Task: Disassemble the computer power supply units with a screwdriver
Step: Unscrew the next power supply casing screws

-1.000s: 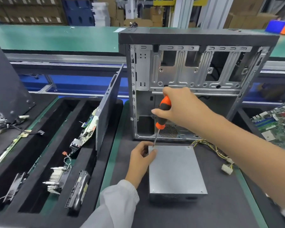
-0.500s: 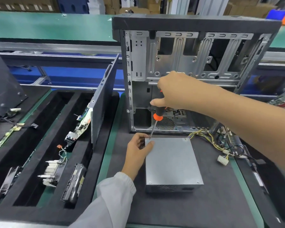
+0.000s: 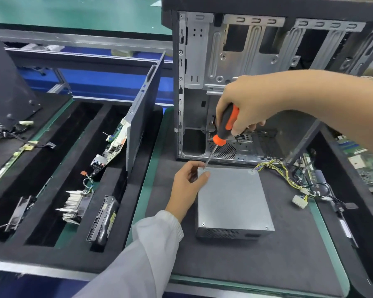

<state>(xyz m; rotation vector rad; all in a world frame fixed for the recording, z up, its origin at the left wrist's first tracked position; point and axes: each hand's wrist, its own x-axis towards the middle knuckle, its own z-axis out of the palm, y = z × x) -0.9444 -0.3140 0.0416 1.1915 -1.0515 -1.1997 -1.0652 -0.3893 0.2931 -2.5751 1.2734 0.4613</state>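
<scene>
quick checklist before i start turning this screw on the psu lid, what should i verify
1. Screwdriver tip on the far-left corner screw of the power supply: ok, tip sits at that corner; whether it is seated in the screw head, cannot tell.
2. Right hand grip on the handle: ok, fingers wrapped round it.
3. Left hand steadying the unit: ok, thumb on the lid, fingers on the left side.
4. Left thumb away from the tip: not ok, it lies very close.
5. Cable bundle away from the work corner: ok, it trails off to the right.
6. Unit flat on the black mat: ok.
</scene>
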